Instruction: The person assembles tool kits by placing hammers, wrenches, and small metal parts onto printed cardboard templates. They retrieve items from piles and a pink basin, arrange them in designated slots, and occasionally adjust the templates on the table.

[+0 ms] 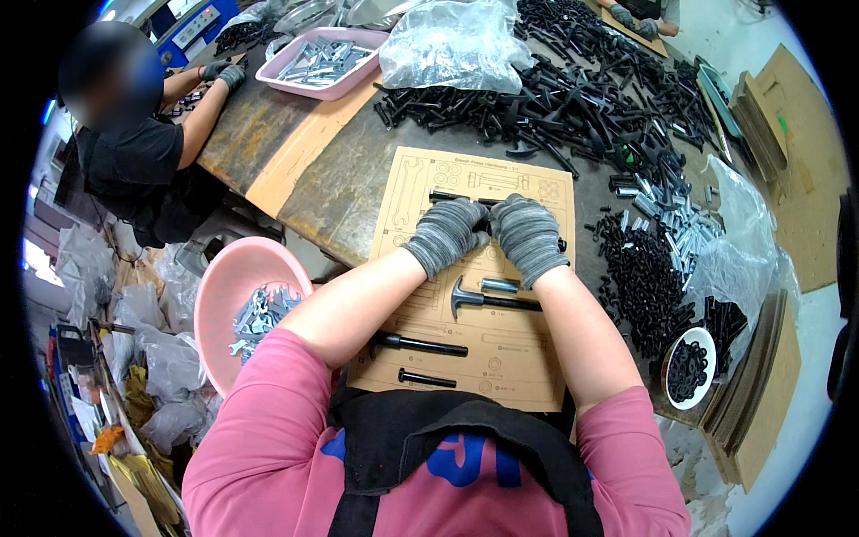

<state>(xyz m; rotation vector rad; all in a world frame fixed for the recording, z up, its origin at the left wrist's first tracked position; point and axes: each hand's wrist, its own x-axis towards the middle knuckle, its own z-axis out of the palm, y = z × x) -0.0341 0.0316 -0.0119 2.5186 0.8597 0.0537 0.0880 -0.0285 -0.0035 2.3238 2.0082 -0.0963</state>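
A brown cardboard sheet printed with part outlines lies on the table before me. Over its upper half, my left hand and my right hand, both in grey striped gloves, meet with curled fingers. What they pinch is hidden between the fingertips. A black bolt lies just beyond the fingers. Below the hands rest a short silver sleeve and a black bar with a hooked T-shaped head. Lower down are a long black bolt and a shorter black bolt.
Black bolts and bars are heaped beyond the sheet. Silver sleeves, small black bolts and a white bowl of black nuts lie right. Left are pink tubs and a co-worker.
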